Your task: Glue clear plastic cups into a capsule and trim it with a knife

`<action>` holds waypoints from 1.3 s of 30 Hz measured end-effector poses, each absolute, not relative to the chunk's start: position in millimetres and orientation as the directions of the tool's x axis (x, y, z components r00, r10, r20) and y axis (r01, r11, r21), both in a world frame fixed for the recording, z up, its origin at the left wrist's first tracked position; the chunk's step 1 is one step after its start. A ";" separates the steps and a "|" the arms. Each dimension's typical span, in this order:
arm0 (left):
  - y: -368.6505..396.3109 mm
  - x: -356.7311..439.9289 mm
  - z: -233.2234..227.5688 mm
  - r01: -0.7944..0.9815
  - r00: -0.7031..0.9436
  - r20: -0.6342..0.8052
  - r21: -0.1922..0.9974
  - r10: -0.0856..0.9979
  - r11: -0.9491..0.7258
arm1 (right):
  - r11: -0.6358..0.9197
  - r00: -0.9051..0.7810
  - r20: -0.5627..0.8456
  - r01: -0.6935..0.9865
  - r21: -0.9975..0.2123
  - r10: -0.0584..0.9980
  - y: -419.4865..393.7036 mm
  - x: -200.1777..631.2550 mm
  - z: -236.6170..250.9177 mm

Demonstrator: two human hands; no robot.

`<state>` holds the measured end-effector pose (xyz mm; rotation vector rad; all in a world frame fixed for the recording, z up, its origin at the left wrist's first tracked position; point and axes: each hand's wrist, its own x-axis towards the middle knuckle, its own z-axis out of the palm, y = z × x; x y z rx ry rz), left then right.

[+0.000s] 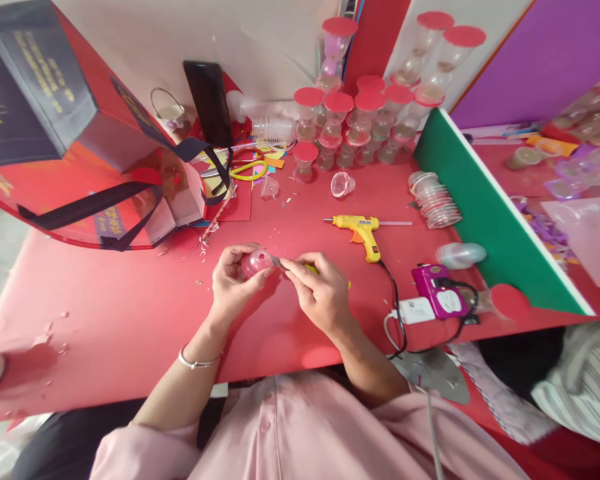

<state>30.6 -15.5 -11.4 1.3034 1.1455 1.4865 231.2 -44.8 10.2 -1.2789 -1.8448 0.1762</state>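
Both forearms angle in over the near edge of the red table [130, 320]. The left hand [233, 283] cups and grips a small clear plastic cup [257, 262], tinted pink and tipped sideways. The right hand [320, 293], just right of it, pinches a yellow-handled blade [276, 262] whose tip touches the cup.

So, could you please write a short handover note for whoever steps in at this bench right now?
Left hand: holds a small clear plastic cup over the red table.
Right hand: pinches a yellow-handled tool with its tip at the cup.
Nearby: yellow glue gun, stack of clear lids, loose cup.
Done: red-capped cup pairs stand at the back.
Left: the held cup is uncapped.
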 end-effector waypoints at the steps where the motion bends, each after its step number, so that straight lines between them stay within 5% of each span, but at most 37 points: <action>1: -15.2 30.9 -11.6 -0.033 -0.112 0.236 0.970 0.965 -0.241 | 0.475 -0.123 0.555 0.685 -0.553 0.823 -45.4 230.6 10.7; 28: -17.7 29.4 -6.4 -0.042 -0.033 0.133 0.990 0.991 -0.134 | 0.467 -0.132 0.545 0.700 -0.540 0.828 -47.1 226.8 10.3; 39: -12.9 35.9 -17.0 0.079 -0.132 0.237 0.970 0.963 -0.228 | 0.436 -0.197 0.445 0.724 -0.535 0.873 -52.5 230.1 8.7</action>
